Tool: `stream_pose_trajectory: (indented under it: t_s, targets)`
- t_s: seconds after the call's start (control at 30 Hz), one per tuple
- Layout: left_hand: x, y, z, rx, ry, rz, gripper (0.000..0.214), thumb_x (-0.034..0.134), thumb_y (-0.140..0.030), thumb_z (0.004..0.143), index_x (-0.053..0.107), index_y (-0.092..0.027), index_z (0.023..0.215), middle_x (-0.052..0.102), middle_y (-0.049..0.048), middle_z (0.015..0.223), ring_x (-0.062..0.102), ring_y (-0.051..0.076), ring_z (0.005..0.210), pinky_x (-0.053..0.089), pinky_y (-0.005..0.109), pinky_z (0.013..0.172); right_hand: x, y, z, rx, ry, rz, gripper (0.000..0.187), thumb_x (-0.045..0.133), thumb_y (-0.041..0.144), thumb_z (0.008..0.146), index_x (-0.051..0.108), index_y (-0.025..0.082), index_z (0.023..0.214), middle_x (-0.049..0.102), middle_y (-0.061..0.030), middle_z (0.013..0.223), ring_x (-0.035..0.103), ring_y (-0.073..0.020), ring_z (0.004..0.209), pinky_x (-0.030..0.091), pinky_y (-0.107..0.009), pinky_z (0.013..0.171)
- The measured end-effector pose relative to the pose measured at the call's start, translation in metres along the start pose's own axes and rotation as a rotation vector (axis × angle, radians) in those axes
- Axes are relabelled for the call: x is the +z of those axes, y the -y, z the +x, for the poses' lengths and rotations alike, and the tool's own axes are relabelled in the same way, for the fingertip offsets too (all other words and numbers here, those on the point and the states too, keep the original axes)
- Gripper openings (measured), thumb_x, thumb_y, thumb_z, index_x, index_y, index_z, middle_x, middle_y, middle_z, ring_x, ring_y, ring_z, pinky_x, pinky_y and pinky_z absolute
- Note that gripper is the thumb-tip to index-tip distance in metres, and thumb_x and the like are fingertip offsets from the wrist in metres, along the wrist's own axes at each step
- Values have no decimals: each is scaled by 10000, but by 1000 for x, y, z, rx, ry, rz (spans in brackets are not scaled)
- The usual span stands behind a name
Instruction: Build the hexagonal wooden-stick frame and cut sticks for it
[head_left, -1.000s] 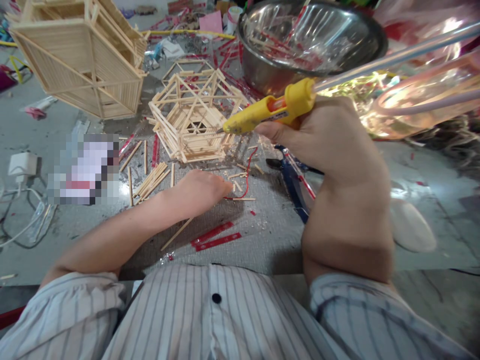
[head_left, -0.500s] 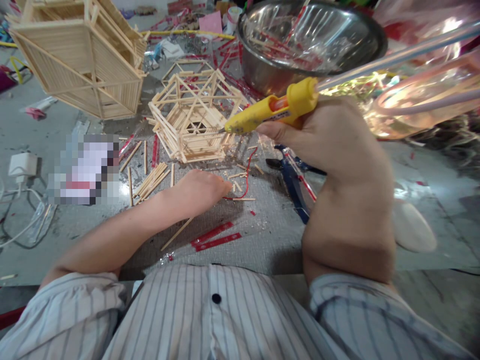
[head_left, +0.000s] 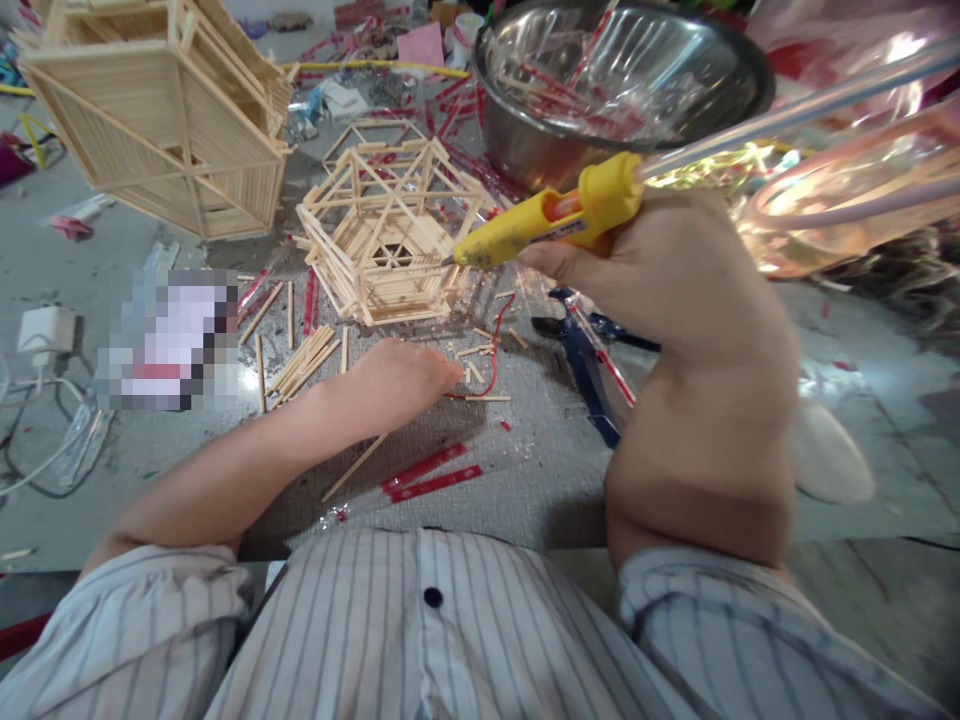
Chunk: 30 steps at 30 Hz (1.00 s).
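My right hand point(head_left: 660, 270) is wrapped round a yellow glue gun point(head_left: 547, 215), raised above the table. Its nozzle points left at the near right edge of a small hexagonal frame of wooden sticks point(head_left: 379, 235). A clear glue stick point(head_left: 795, 105) juts from the gun's back toward the upper right. My left hand point(head_left: 401, 380) rests on the grey mat with its fingers curled down among short loose sticks point(head_left: 480, 375); what its fingertips pinch is hidden. A bundle of sticks point(head_left: 304, 360) lies just left of that hand.
A larger finished stick model point(head_left: 161, 120) stands at the back left. A steel bowl point(head_left: 622, 75) sits at the back. Blue pliers point(head_left: 589, 365) lie under my right wrist. Red strips point(head_left: 431, 475) lie near the front. A white charger and cable point(head_left: 45, 335) are at the left.
My right hand has drifted slightly to the right and up with the glue gun. My left hand has stayed in place on the mat.
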<state>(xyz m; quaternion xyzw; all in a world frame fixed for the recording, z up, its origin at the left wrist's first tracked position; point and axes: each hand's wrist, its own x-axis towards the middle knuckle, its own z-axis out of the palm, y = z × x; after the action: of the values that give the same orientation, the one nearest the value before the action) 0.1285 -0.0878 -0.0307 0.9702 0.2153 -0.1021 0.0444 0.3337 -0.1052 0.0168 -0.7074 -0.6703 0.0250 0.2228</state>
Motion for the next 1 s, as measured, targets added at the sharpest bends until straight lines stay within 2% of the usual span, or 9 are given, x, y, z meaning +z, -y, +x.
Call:
stream_pose_trajectory:
  t_s: [0.23, 0.37, 0.6, 0.67, 0.83, 1.0]
  targets:
    - [-1, 0, 0, 1, 6, -1, 221, 478, -60, 888, 678, -154, 880, 706, 57, 753, 659, 173, 709, 354, 247, 546, 1, -3, -1, -52, -54, 30, 462, 568, 556, 769, 322, 243, 534, 348, 21, 517, 458, -149, 594, 399, -352, 650]
    - [-1, 0, 0, -4, 9, 13, 213, 483, -67, 886, 678, -153, 882, 712, 56, 769, 669, 170, 729, 343, 243, 537, 2, -8, -1, -86, -59, 0, 546, 493, 659, 804, 307, 228, 526, 352, 11, 530, 502, -156, 628, 407, -347, 660]
    - [-1, 0, 0, -21, 31, -21, 246, 472, -64, 885, 692, -165, 930, 712, 55, 788, 679, 189, 758, 428, 261, 604, 4, -12, -1, -126, -43, 26, 744, 275, 866, 767, 525, 184, 606, 431, -2, 589, 503, -125, 652, 391, -318, 663]
    - [-1, -1, 0, -19, 26, -18, 239, 474, -71, 890, 693, -161, 918, 710, 60, 784, 683, 193, 763, 430, 265, 605, 3, -11, -1, -120, -34, 36, 740, 296, 864, 766, 541, 182, 617, 443, -5, 598, 506, -126, 658, 394, -317, 667]
    - [-1, -1, 1, -28, 27, -4, 199, 498, -91, 901, 683, -163, 890, 717, 51, 772, 685, 169, 761, 398, 240, 587, 2, -11, -2, -92, -46, 25, 598, 458, 748, 805, 577, 184, 646, 456, 0, 599, 520, -134, 651, 407, -323, 665]
    - [0, -1, 2, -14, 18, 4, 209, 489, -89, 910, 685, -164, 917, 716, 50, 788, 686, 181, 763, 367, 251, 554, 6, -13, -1, -85, -95, 75, 630, 436, 773, 793, 643, 179, 761, 537, -15, 667, 554, -156, 695, 436, -354, 685]
